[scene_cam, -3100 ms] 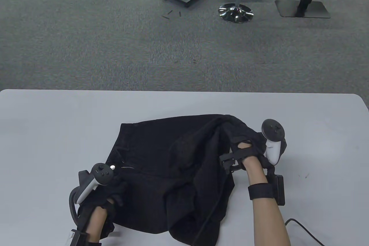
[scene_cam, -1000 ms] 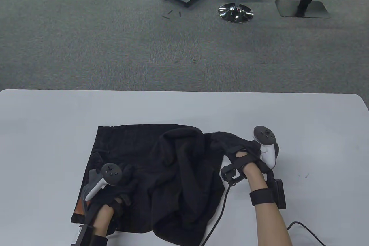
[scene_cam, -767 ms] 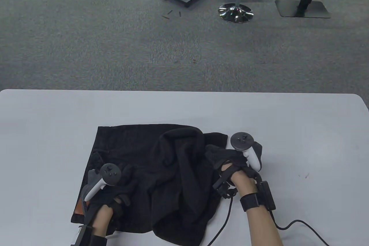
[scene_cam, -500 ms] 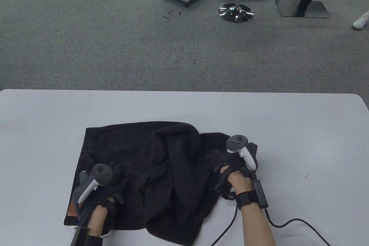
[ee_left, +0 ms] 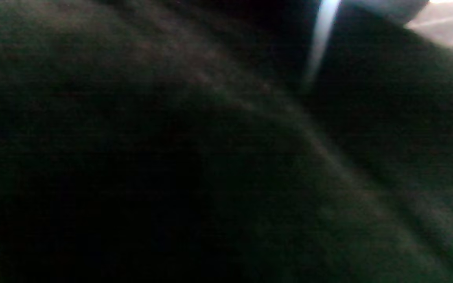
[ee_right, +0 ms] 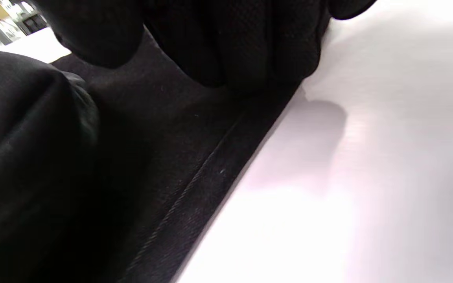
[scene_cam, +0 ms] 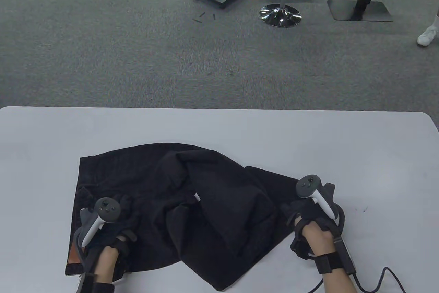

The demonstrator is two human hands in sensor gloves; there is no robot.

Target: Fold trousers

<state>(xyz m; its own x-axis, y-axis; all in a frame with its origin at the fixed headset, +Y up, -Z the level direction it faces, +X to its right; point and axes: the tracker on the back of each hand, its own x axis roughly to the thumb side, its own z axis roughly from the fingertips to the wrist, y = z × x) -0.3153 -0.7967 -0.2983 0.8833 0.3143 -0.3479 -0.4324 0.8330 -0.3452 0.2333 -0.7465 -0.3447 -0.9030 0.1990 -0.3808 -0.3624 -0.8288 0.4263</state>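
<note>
Black trousers lie bunched on the white table, waistband at the left, one leg heaped across the middle. My left hand grips the cloth near the waistband at the lower left, beside an orange-brown label. In the left wrist view dark blurred cloth fills the frame and no fingers show. My right hand holds the leg hem at the right edge. In the right wrist view its gloved fingers close on the stitched hem, low on the table.
The glove cable trails over the table at the bottom right. The table's far edge borders grey carpet with stands and chair bases. A white shoe shows at the right edge.
My left hand has pulled the waistband left and toward me. My right hand has drawn the leg hem out to the right and toward me, spreading the trousers wider. A shoe has appeared at right.
</note>
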